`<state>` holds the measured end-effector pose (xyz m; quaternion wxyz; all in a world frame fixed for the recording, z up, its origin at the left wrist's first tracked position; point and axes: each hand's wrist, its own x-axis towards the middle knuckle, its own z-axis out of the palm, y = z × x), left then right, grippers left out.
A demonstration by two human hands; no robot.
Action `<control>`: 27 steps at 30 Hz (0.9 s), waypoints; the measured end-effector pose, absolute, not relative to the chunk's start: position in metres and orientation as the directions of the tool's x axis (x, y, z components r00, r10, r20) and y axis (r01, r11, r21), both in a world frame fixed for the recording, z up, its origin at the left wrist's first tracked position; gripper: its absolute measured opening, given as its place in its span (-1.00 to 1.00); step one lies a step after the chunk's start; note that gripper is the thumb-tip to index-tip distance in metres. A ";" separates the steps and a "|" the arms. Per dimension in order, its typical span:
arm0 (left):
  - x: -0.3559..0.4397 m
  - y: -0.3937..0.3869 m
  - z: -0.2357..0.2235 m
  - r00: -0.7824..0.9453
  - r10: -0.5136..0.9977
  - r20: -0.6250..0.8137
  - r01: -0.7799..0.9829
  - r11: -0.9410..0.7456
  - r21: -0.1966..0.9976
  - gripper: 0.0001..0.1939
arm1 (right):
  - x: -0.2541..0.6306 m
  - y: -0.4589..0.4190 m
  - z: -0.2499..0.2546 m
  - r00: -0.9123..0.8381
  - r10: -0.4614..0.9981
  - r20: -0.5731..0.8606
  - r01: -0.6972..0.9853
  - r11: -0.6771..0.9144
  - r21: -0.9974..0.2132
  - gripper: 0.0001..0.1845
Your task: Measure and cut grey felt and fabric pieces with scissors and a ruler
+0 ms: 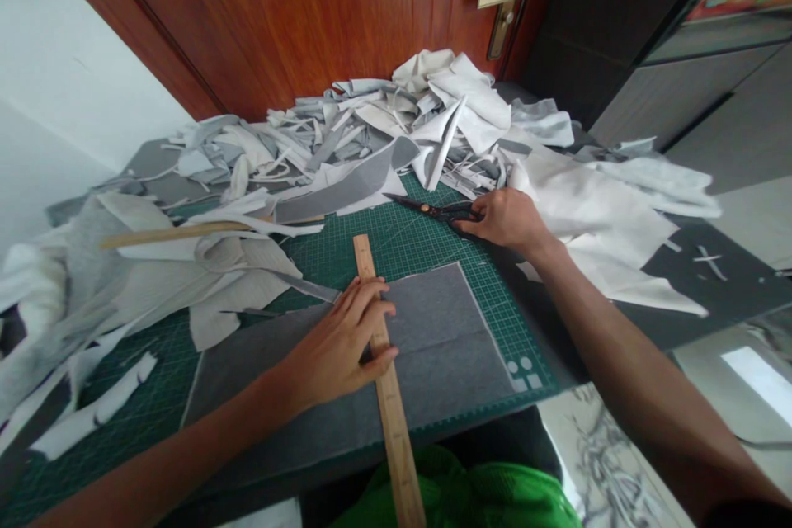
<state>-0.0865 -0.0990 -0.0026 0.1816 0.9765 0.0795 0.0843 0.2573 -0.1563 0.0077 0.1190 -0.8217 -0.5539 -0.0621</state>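
Note:
My left hand [346, 342] lies across a wooden ruler [388, 404], fingers together, pressing it onto a grey fabric sheet [433, 346] spread on the green cutting mat [426, 239]. Farther back and to the right, my right hand [504, 219] is closed around the handles of black scissors [433, 208], whose blades point left and rest on the mat.
A big heap of white and grey fabric scraps [371, 132] covers the back and left of the table. A second wooden stick [176, 234] lies among the scraps at left. A brown door [309, 8] stands behind. Something green [483, 495] shows below the table's near edge.

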 end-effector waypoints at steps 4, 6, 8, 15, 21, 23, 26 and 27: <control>-0.088 -0.102 -0.005 0.950 0.266 0.161 0.173 -0.882 0.438 -0.71 | 0.255 -0.158 0.006 0.405 0.892 0.198 0.914 -0.393 -0.098 -0.56; -0.089 -0.102 -0.005 0.952 0.266 0.151 0.172 -0.874 0.455 -0.69 | 0.256 -0.161 0.006 0.386 0.903 0.189 0.923 -0.378 -0.078 -0.61; -0.090 -0.100 -0.004 0.957 0.256 0.134 0.168 -0.871 0.461 -0.66 | 0.257 -0.164 0.007 0.368 0.910 0.192 0.929 -0.365 -0.054 -0.68; -0.089 -0.093 -0.003 0.961 0.262 0.085 0.192 -0.858 0.477 -0.55 | 0.229 -0.167 0.016 0.420 0.886 0.198 0.885 -0.448 0.125 -0.73; -0.085 -0.089 -0.005 0.959 0.264 0.100 0.187 -0.860 0.474 -0.53 | 0.217 -0.164 0.010 0.415 0.898 0.146 0.876 -0.438 0.203 -0.75; -0.086 -0.090 -0.005 0.956 0.271 0.113 0.188 -0.861 0.473 -0.54 | 0.220 -0.163 0.011 0.406 0.902 0.145 0.885 -0.428 0.185 -0.73; -0.088 -0.091 -0.005 0.955 0.265 0.131 0.175 -0.864 0.472 -0.58 | 0.220 -0.159 0.019 0.380 0.901 0.208 0.906 -0.408 0.114 -0.74; -0.089 -0.092 -0.005 0.957 0.260 0.132 0.170 -0.866 0.471 -0.59 | 0.217 -0.156 0.022 0.342 0.908 0.241 0.927 -0.369 0.074 -0.75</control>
